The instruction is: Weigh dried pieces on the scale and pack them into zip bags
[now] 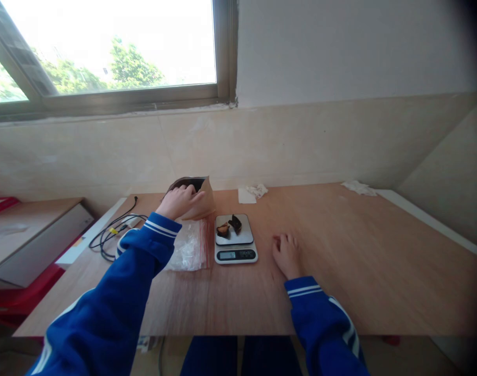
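Observation:
My left hand (180, 201) is at the mouth of a brown paper bag (205, 201), its fingers bent over into the dark opening. The fingertips are hidden there, so whether they hold anything does not show. To the right stands a white digital kitchen scale (236, 255) with a dark display strip. Two dark brown, dried-looking pieces lie on its plate: one with a paler tan face (223, 230), the other nearly black (235, 224). My right hand (286, 254) rests on the table right of the scale, fingers loosely curled, nothing visible in them.
Clear plastic zip bags (189, 250) with red seams lie between my left sleeve and the scale. Black cables (101, 237) coil at the left of the wooden table (359, 271). Crumpled tissue (258, 190) sits near the wall, and another tissue (359, 188) farther right.

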`<action>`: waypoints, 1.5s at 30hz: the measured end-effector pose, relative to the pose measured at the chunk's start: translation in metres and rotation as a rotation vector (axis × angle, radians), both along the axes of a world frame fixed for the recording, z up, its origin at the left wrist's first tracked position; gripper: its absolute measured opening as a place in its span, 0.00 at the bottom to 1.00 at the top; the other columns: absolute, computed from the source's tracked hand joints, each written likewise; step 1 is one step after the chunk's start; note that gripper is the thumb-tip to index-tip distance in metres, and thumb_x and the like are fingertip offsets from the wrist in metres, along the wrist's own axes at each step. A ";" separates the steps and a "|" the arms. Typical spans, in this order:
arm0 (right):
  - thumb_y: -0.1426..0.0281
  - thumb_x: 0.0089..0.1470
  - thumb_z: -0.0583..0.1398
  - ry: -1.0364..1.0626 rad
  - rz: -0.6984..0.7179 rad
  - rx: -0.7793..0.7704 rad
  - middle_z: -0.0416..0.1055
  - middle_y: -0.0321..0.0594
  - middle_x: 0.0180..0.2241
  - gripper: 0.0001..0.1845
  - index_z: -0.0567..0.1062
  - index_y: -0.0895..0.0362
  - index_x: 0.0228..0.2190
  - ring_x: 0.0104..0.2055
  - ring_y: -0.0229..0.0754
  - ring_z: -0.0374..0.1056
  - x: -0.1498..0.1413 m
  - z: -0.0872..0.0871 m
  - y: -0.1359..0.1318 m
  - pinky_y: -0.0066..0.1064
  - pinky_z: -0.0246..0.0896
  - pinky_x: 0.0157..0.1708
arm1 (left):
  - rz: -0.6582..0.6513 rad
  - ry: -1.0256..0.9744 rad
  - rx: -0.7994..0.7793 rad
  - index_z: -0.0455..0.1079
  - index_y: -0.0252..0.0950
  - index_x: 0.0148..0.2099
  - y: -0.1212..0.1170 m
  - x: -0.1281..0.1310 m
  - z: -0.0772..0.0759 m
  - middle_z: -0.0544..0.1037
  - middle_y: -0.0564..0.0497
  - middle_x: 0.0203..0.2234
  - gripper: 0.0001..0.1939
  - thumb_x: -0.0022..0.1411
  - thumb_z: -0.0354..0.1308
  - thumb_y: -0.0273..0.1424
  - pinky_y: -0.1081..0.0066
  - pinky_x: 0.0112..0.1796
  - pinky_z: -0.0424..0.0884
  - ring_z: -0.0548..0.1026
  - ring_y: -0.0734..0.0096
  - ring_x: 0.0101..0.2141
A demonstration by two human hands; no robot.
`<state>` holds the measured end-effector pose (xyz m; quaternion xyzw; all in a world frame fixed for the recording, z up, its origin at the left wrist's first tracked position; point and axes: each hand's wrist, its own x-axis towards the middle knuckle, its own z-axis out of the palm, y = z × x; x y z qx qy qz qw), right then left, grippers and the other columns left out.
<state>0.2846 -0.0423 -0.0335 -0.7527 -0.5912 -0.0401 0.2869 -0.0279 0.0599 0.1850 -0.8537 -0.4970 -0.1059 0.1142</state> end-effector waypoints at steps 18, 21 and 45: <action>0.74 0.56 0.54 -0.003 0.001 0.026 0.69 0.48 0.38 0.08 0.73 0.59 0.36 0.43 0.49 0.62 0.000 0.000 0.000 0.36 0.53 0.42 | -0.176 -0.578 0.016 0.57 0.37 0.41 0.000 -0.016 0.005 0.69 0.54 0.33 0.17 0.57 0.58 0.40 0.72 0.35 0.66 0.69 0.74 0.32; 0.74 0.55 0.54 0.000 0.001 0.033 0.69 0.48 0.39 0.09 0.72 0.60 0.37 0.43 0.49 0.62 0.001 -0.002 0.001 0.37 0.53 0.43 | -0.200 -0.679 0.045 0.57 0.36 0.42 0.001 -0.017 0.007 0.71 0.51 0.36 0.15 0.58 0.57 0.38 0.72 0.35 0.68 0.71 0.73 0.35; 0.73 0.54 0.52 -0.008 -0.004 0.096 0.70 0.50 0.40 0.13 0.69 0.61 0.41 0.45 0.51 0.62 0.004 -0.008 0.000 0.38 0.53 0.44 | -0.444 -0.607 -0.342 0.69 0.41 0.49 -0.089 0.059 -0.097 0.70 0.46 0.45 0.15 0.61 0.53 0.24 0.65 0.48 0.70 0.71 0.66 0.47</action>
